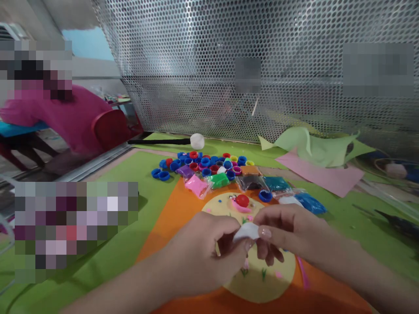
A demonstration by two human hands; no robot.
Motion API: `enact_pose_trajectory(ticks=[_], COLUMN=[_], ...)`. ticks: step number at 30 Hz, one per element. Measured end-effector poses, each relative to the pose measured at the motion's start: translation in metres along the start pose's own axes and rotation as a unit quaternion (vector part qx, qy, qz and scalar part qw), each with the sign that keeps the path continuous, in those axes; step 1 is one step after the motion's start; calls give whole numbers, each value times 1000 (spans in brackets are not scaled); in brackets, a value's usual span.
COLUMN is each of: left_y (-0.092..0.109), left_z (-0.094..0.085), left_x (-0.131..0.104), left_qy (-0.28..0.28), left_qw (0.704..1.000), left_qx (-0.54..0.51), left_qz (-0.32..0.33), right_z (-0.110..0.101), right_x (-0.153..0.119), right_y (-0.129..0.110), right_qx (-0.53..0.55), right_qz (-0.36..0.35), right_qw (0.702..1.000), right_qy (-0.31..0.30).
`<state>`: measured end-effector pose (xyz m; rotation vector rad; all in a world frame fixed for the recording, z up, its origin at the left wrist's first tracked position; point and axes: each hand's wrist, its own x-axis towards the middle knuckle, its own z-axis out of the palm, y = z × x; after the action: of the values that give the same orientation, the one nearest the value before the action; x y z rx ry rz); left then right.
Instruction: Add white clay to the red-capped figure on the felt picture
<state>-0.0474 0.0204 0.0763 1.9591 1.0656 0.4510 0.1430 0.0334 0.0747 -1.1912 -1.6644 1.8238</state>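
Right now, left hand (209, 246) and right hand (294, 224) equally pinch a white piece (245, 232), its length running between them, above a cream disc (257, 290).

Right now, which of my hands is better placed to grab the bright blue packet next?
Your right hand, probably: the bright blue packet lies just beyond it, farther from your left hand. Both hold the white piece, so the right would let go first.

Soft, dim light, glare on the perforated screen (190, 56), blur near the right edge.
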Motion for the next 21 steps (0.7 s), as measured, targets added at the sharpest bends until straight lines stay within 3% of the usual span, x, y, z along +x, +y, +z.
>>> enact_pose_trajectory(ticks=[4, 13, 17, 21], left_y=[0, -2, -2, -6], left_z=[-1, -1, 0, 3], left_x=[-1, -2, -2, -2], left_qy=[-3, -3, 14, 56], left_qw=[1000, 995, 999, 995], left_qx=[0, -95, -47, 46], left_qz=[-9, -6, 9, 74], right_z=[1, -3, 0, 3], right_x=[0, 0, -2, -3], right_y=[0, 1, -1, -3], right_qx=[2, 2, -30, -40], right_qz=[14, -24, -20, -9], right_qw=[1000, 999, 999, 999], right_qy=[26, 48, 22, 16])
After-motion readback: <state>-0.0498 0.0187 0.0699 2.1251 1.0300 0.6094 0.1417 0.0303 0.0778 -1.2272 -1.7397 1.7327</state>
